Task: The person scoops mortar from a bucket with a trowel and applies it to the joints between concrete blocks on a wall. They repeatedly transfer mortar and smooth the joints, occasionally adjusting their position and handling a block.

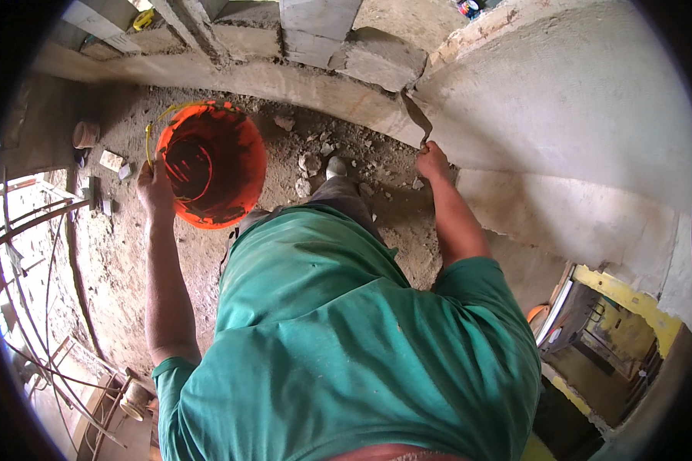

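Observation:
An orange bucket (252, 157), its inner wall smeared with dark residue, hangs or stands tilted in front of me on the left, mouth facing up at me. My left hand (155, 187) is closed at its left side, where the yellow handle (148, 142) runs down into the fingers. Out to the right, my right hand (433, 163) is wrapped round the grip of a trowel (417, 117). The trowel's narrow-looking blade points away from me, its tip by the end of a pale block (380, 60) on the low wall. Whether the tip touches is unclear.
Broken rubble (310, 163) litters the dirt floor beside my shoe (336, 167). A low wall (300, 83) topped with blocks crosses ahead, meeting a plastered wall (561, 100) on the right. Bent rods (38, 323) stick out at left, near a small pail (86, 135).

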Motion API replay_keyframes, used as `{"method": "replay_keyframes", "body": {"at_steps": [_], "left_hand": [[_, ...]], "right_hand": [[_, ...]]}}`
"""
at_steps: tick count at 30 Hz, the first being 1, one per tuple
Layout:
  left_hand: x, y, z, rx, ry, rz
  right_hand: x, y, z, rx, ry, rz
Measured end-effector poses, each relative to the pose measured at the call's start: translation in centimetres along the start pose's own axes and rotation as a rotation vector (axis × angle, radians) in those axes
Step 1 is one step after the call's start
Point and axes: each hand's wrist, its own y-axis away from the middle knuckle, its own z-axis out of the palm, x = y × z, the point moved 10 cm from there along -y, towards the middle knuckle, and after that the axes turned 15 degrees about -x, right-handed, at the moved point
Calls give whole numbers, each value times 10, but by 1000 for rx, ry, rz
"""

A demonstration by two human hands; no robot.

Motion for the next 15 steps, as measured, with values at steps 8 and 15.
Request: {"method": "replay_keyframes", "body": {"at_steps": [8,15], "left_hand": [[-14,0,-11,19,102,-47],[-21,-1,-14,-11,111,-21]], "right_hand": [[-13,12,-11,69,-31,53],[-27,37,-14,176,-122,37]]}}
